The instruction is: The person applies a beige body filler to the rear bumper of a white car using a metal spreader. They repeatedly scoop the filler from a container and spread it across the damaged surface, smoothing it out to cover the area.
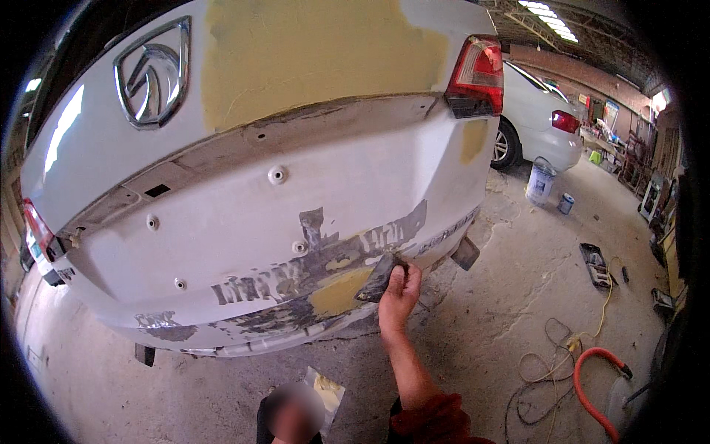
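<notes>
My right hand (400, 292) pinches a dark, thin, flexible filler spreader (376, 280). Its edge meets the lower part of a white car tailgate (244, 214), at the right end of a patch of yellow filler (340, 293). Around that patch the panel is sanded down to grey and dark areas. Low in the picture is my left hand (292, 416), blurred so that its fingers cannot be made out. Beside it shows a pale flat sheet (325, 391) with yellow filler smeared on it; whether the hand grips it cannot be seen.
A larger yellow filled area (318, 55) covers the upper tailgate beside a chrome badge (153, 74). Behind to the right stand a second white car (543, 122), a bucket (541, 183) and a small can (566, 203). Cables (551, 370) and an orange hose (584, 388) lie on the concrete floor.
</notes>
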A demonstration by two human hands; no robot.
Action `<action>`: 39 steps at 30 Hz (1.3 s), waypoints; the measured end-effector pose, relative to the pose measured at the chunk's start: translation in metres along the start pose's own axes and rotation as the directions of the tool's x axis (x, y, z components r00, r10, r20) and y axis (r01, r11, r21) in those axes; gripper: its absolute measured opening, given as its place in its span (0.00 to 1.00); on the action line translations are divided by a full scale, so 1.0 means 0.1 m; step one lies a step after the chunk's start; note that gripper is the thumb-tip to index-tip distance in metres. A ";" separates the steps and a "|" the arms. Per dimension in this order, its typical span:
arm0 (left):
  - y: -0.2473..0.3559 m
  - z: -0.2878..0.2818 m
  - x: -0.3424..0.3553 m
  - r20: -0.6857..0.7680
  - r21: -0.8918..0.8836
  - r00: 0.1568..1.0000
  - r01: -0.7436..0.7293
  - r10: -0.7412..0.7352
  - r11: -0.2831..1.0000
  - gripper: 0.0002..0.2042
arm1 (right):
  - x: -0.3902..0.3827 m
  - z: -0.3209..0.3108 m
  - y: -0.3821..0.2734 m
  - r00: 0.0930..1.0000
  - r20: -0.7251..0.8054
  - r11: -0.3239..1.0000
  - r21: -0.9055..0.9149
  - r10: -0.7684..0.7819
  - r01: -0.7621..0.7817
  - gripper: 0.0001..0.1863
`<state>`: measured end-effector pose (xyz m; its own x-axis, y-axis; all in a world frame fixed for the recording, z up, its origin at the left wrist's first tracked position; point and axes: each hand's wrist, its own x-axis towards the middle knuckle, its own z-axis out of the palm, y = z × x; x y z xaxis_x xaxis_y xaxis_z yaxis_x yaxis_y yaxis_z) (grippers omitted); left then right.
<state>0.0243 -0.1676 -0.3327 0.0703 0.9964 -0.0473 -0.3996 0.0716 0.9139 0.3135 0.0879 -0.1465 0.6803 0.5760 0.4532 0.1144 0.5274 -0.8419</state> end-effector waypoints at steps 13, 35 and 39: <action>0.90 1.13 -0.08 0.039 -0.243 0.998 0.058 -0.050 0.968 0.10 | 0.01 -0.24 0.18 0.968 0.248 0.987 -0.157 0.025 0.014 0.16; 1.04 1.46 -0.19 0.025 -0.145 0.999 0.043 -0.040 0.988 0.16 | 0.22 -0.49 -0.37 0.805 0.487 0.886 0.123 0.339 -0.447 0.10; 1.03 1.40 -0.21 0.002 -0.134 0.998 0.066 -0.067 0.989 0.14 | -0.04 -0.52 -0.27 0.542 0.831 0.992 -0.110 0.124 -0.059 0.11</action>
<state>0.1094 -0.1877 -0.1813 0.0987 0.9893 -0.1073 -0.5131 0.1429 0.8464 0.3455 0.0392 -0.1412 -0.2189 0.8967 0.3847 0.1527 0.4208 -0.8942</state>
